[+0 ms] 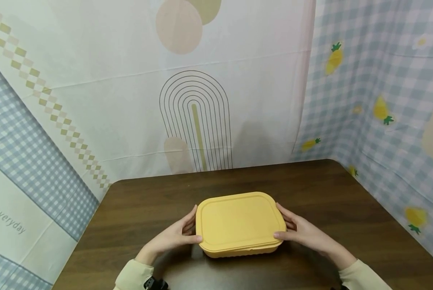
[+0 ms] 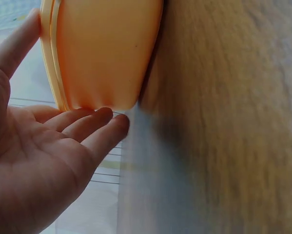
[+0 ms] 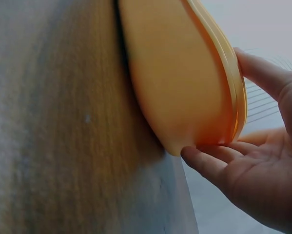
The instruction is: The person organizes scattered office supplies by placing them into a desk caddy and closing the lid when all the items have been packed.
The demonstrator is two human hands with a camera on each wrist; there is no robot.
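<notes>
A yellow rectangular food container (image 1: 238, 254) stands on the table with its matching lid (image 1: 241, 221) on top. Under the lid's front edge a thin dark line shows towards the right. My left hand (image 1: 174, 237) holds the container's left end, thumb on the lid's near corner and fingers along the side. At the opposite end my right hand (image 1: 303, 235) grips it the same way, its thumb on the near right corner. Both wrist views show fingertips against the container's side wall (image 2: 107, 53) and a thumb at the lid's rim (image 3: 228, 63). The contents are hidden.
The dark wooden table (image 1: 147, 201) has rounded far corners and extends past the container on every side. Behind it hangs a pale printed cloth (image 1: 129, 100), with a blue checked cloth (image 1: 347, 88) along the right. A black wristband (image 1: 155, 283) shows at the left cuff.
</notes>
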